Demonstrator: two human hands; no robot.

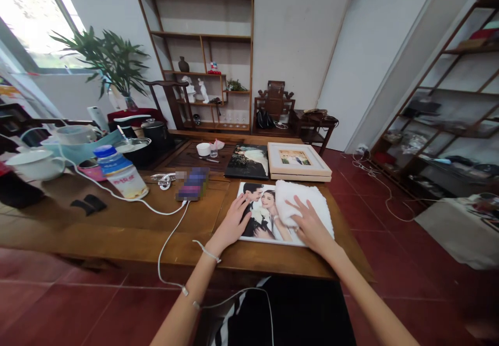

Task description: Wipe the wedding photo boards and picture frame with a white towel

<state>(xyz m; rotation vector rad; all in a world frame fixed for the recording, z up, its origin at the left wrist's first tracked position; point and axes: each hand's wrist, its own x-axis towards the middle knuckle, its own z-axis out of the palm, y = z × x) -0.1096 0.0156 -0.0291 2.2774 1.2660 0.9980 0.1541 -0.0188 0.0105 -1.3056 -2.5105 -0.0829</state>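
Observation:
A glossy photo print (260, 216) of a couple lies flat on the wooden table (128, 226) near its front edge. My left hand (232, 224) rests flat on the print's left edge, fingers stretched out. A white towel (302, 200) covers the right part of the print. My right hand (310, 221) presses flat on the towel, fingers spread.
Behind the print lie a dark photo print (248, 160) and a stack of white-framed pictures (298, 161). A plastic bottle (120, 172), a blurred device (192, 183) with a white cable (163, 242), bowls and pots stand at the left. Shelves line the back wall and right side.

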